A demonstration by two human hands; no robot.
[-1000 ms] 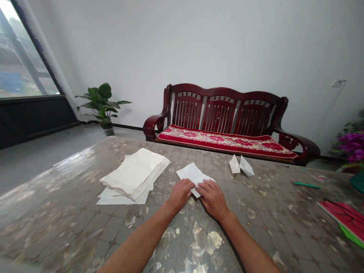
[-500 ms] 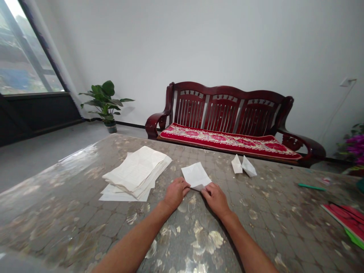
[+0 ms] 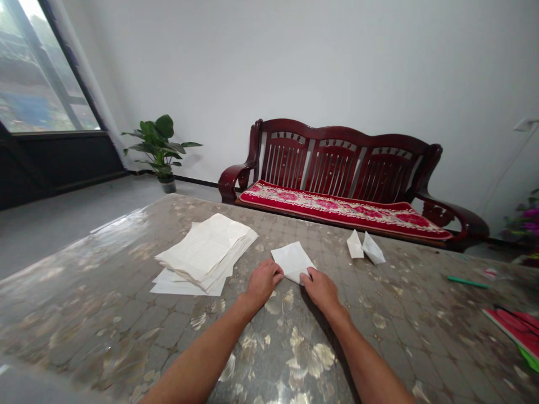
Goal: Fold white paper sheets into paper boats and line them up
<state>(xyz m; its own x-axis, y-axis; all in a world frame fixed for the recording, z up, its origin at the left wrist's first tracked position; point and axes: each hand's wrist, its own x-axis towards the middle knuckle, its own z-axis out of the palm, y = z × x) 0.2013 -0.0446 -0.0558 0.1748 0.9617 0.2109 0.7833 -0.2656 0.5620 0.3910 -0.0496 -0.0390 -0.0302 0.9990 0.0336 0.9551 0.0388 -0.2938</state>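
A small sheet of white paper [image 3: 292,258] lies on the patterned tabletop between my hands, its near edge folded. My left hand [image 3: 264,279] is closed at the paper's near left corner, thumb and forefinger pinching it. At the near right side my right hand [image 3: 320,287] grips the paper's edge, the thumb on top and the fingers curled beneath. Left of my hands rests a loose stack of white paper [image 3: 206,249]. Two folded paper boats [image 3: 354,244] stand close together to the right, near the far table edge.
A green pen [image 3: 467,281] lies on the right of the table [image 3: 168,348], with a red notebook [image 3: 516,328] and dark glasses nearer. Past the far edge stands a dark red wooden bench [image 3: 328,163]; a potted plant [image 3: 162,148] is on the floor at left.
My right thumb has shifted along the paper's near edge, and the near fold now lies flatter. The view has turned slightly left. Both hands keep hold of the paper.
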